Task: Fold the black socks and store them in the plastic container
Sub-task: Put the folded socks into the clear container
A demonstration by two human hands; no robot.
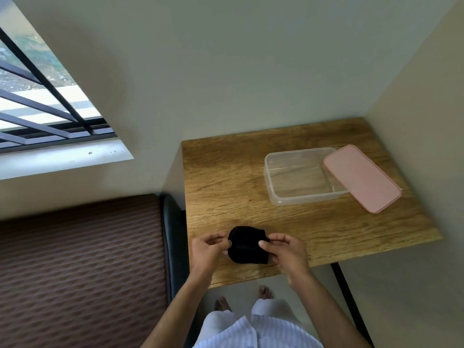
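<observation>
Two hands pinching soft black socks (247, 245), bunched between left hand (207, 249) and right hand (288, 251), over grainy wooden table (226, 177). Clear rectangular container (272, 187), smooth pink lid (361, 178) well apart.

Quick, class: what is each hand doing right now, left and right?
Left hand: closed, pinching the left edge of the black socks.
Right hand: closed, pinching the right edge of the same socks.
</observation>
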